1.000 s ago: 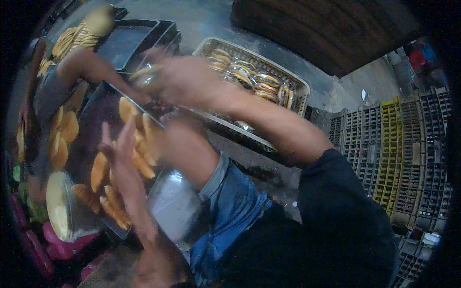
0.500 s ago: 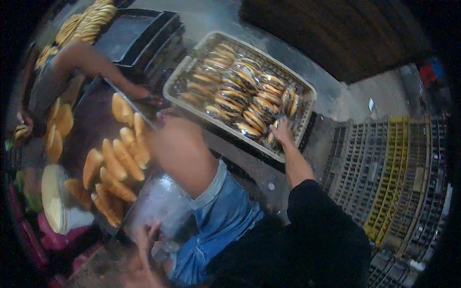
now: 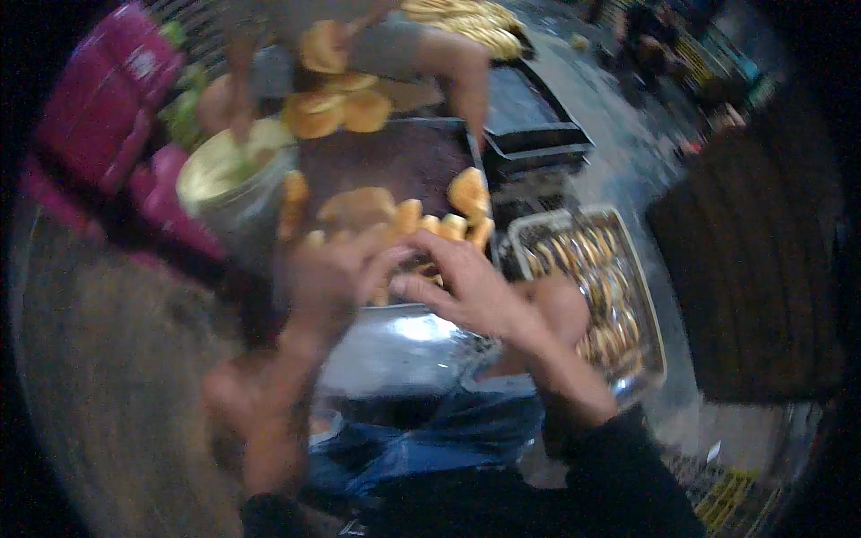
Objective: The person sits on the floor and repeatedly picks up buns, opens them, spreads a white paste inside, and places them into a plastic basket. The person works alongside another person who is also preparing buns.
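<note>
Both my hands hover over the near edge of a dark tray [image 3: 404,161] lined with golden bread rolls [image 3: 453,224]. My left hand [image 3: 336,278] is smeared by motion, and whether it grips a roll does not show. Close beside it, my right hand [image 3: 466,282] has its thumb and forefinger apart, with nothing visible between them; its other fingers are partly hidden. Directly below the hands, a shiny greyish plastic-looking sheet [image 3: 386,345] lies across my lap.
Right of my knee stands a pale crate [image 3: 659,336] of bagged rolls. Across the tray another person [image 3: 448,67] sits, one hand at a whitish bucket [image 3: 211,170]. Flat rolls [image 3: 345,108] lie at the tray's far edge. Behind are a black tray [image 3: 529,103] and magenta plastic [image 3: 99,117].
My right hand has left the bagged rolls in the crate and come over the tray. My left hand has risen from the plastic sheet to the rolls. The view has swung left.
</note>
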`<state>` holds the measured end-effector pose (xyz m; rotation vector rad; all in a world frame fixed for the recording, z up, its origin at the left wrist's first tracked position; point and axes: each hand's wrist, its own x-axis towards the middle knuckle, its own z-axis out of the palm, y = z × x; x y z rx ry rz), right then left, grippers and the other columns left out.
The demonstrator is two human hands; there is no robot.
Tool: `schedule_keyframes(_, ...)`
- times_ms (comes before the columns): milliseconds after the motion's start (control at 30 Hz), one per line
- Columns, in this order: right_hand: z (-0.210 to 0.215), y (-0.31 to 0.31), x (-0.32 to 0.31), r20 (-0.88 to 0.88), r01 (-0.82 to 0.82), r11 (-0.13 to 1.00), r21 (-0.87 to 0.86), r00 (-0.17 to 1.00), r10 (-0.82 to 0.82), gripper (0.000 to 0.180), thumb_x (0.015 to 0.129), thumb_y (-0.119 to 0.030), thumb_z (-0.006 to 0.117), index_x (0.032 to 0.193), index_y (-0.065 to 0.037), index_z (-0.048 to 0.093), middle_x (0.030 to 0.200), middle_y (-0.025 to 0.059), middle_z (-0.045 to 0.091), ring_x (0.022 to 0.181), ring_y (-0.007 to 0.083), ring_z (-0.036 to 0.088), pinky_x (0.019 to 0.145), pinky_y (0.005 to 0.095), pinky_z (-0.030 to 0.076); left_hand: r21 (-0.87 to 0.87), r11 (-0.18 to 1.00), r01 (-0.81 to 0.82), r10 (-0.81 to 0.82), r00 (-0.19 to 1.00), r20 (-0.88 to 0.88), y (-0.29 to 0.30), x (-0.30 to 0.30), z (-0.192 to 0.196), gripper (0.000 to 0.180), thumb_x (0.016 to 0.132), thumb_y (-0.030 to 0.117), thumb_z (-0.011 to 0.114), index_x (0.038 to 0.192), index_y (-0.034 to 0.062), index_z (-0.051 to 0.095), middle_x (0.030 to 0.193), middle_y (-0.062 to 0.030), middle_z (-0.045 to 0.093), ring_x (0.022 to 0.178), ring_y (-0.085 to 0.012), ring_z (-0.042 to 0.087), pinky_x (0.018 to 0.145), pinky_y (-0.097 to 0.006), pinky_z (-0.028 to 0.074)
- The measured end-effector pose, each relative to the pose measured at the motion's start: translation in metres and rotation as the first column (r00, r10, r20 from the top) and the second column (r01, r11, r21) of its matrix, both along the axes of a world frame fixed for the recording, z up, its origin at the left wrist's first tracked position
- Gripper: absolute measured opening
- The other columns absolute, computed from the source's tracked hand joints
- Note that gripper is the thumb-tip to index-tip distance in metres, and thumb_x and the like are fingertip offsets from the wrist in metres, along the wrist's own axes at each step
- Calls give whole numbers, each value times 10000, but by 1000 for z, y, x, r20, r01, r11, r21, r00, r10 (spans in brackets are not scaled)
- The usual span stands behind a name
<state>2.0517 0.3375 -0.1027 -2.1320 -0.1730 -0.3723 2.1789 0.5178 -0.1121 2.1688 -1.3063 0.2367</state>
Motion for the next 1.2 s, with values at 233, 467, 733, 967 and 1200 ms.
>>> schedule_keyframes(233,-30,22,6,-319,427,571,701,904,-284,272,1019,-254,526,1148,-17,564,1009,97,637,867,189,666,713,320,572,-264,935,-235,-332,-324,-886,5,-13,-57,549,979,555,533,1032,32,691,907,-115,727,762,-255,709,722,-391,569)
schedule_keyframes(467,-34,43,-1,-357,440,392,808,894,-269,351,984,-266,558,1204,6,529,1070,131,613,856,216,662,689,337,578,-496,602,-626,-568,101,-817,-6,33,-54,359,998,343,595,1131,11,628,1060,-127,701,864,-210,724,620,-318,607)
schedule_keyframes(733,-35,24,88,-333,412,843,346,894,-300,317,1026,-311,547,1049,-1,603,774,58,639,733,144,627,599,268,482,-399,409,-820,-60,412,-909,12,87,-52,284,941,293,686,873,17,692,804,-56,688,662,-128,663,603,-284,572)
schedule_keyframes(967,-151,-52,210,-283,-96,705,-702,947,-154,671,831,-247,749,1423,-151,449,1406,151,542,1428,367,352,1143,546,311,-349,113,-930,-194,324,-926,61,154,-86,568,964,476,572,1357,79,471,1237,-107,594,1085,-253,602,901,-404,505)
schedule_keyframes(1200,-113,-98,247,-364,-205,750,-629,930,-51,507,790,-239,765,1254,-89,626,1168,164,666,1138,357,624,952,483,511,-394,179,-901,-174,365,-914,69,167,-133,708,993,574,472,1500,102,329,1433,-118,456,1238,-302,542,855,-466,563)
